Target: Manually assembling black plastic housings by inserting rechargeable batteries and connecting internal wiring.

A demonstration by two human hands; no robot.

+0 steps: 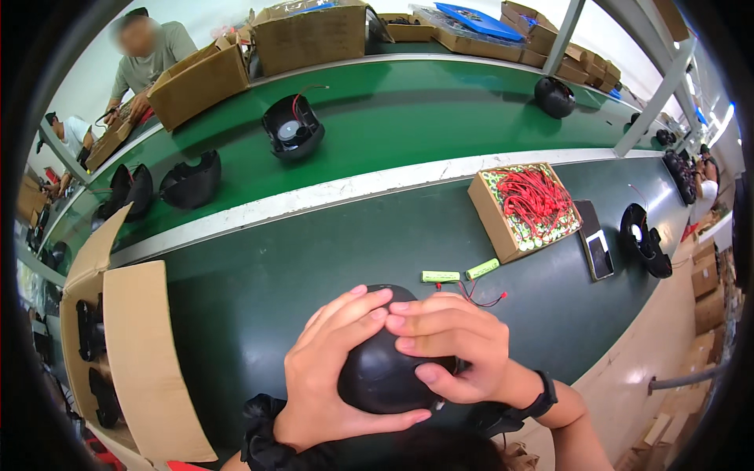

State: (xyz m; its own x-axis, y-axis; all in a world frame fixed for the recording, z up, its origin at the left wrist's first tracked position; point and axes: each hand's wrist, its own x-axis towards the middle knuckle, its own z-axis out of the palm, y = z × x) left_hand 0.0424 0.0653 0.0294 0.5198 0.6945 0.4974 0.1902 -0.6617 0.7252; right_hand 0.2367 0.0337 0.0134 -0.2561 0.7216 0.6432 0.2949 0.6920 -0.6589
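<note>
A rounded black plastic shell (385, 377) sits between my two hands at the near side of the green bench. My left hand (326, 369) wraps its left side, thumb along the lower edge and fingers over the top. My right hand (459, 345) presses on the top and right side, its fingertips meeting those of the left. What lies inside or under the shell is hidden. Just beyond my right hand lie two green battery cells (441, 276) with red and black leads ending in a red connector (503, 296).
A carton of batteries with red wires (503, 224) stands beside a phone (597, 253) and an open black shell (644, 239). At left is an open cardboard box (149, 353) holding black parts. More shells (292, 129) lie on the green belt (377, 118). A person (149, 55) works across it.
</note>
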